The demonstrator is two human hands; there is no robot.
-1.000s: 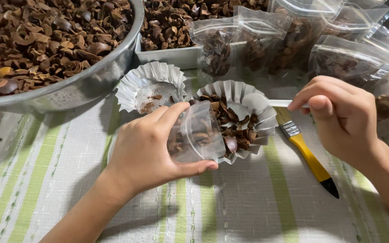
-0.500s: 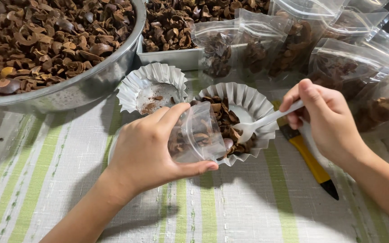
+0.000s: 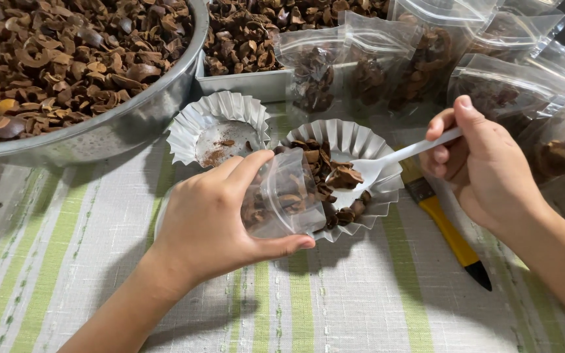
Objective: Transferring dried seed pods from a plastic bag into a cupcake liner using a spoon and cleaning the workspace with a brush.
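Our left hand [image 3: 207, 222] grips a clear pouch [image 3: 282, 199] between thumb and fingers; our right hand [image 3: 485, 167] pinches a white spoon [image 3: 377, 167] over the fluted tray [image 3: 354, 140].

The large round metal bowl of brown shell pieces [image 3: 132, 117] runs off the top and left edges, so its far rim is unseen. The rectangular grey metal tray of the same pieces [image 3: 243, 84] is cut by the top edge. The left hand [image 3: 210, 222] covers the near side of the small clear plastic bag [image 3: 282, 199]. The right hand [image 3: 485, 170] hides the white plastic spoon's handle end [image 3: 420, 149] and part of the yellow-handled brush [image 3: 449, 229]. Clear zip bags [image 3: 557, 124] leave the frame at right.
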